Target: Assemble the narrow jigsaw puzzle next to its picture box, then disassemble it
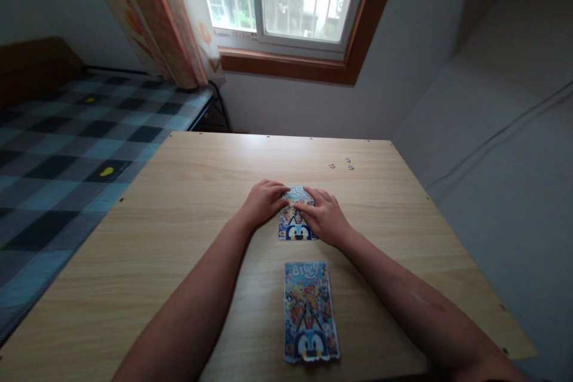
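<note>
A small Bluey jigsaw puzzle (299, 231) lies flat on the wooden table, partly covered by both hands. My left hand (267, 200) rests on its left edge, thumb and fingertips on the picture, fingers close together. My right hand (323, 212) lies over the right side, with thumb and index finger spread and touching the picture near its middle. Nearer to me is a Bluey packet (310, 310) with the same picture and a torn-looking lower edge; neither hand touches it. Two of the loose puzzle pieces (332, 166) (351, 168) lie beyond the right hand.
The pale wooden table (201, 173) stretches out on all sides of the puzzle. A bed with a checked cover (89, 131) stands at the left, beside an orange curtain (165, 24). Behind the table is a window (308, 0); a cable runs along the right wall.
</note>
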Available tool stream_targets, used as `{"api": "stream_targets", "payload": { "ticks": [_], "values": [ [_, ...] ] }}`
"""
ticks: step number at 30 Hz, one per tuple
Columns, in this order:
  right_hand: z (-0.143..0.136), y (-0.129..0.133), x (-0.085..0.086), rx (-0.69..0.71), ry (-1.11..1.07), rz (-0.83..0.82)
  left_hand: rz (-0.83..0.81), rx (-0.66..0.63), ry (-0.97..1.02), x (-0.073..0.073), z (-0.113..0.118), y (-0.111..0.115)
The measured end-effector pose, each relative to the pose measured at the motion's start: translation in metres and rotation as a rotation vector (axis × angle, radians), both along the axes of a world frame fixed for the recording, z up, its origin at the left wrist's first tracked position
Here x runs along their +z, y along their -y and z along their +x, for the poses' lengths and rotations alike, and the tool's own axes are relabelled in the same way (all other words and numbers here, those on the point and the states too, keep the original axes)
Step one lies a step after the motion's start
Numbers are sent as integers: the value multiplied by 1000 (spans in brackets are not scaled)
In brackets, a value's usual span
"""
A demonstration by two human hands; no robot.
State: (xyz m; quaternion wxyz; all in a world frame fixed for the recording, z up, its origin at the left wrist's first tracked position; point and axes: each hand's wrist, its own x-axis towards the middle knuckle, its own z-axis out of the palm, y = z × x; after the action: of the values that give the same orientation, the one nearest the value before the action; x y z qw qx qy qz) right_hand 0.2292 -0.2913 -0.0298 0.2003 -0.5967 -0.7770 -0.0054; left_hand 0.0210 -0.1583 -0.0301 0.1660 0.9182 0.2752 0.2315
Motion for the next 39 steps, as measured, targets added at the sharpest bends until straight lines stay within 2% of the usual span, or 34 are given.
{"api": "stream_targets", "payload": {
  "ticks": [5,13,19,28,33,39],
  "values": [
    [-1,0,1,16,17,-7,-15,-7,20,-3,-1,-2],
    [-1,-2,-1,18,4,-30,-47,-8,47,1,-1,0],
    [0,-2,-2,14,-30,-20,-139,-65,97,4,-5,-2],
    [3,-4,-5,39,-43,-44,-144,-57,82,5,-5,-2],
    [0,-14,1,14,-161,-8,-142,-61,78,7,-5,-1],
    [-19,-28,10,24,-72,-8,-129,-61,90,4,-6,-1]
  ]
}}
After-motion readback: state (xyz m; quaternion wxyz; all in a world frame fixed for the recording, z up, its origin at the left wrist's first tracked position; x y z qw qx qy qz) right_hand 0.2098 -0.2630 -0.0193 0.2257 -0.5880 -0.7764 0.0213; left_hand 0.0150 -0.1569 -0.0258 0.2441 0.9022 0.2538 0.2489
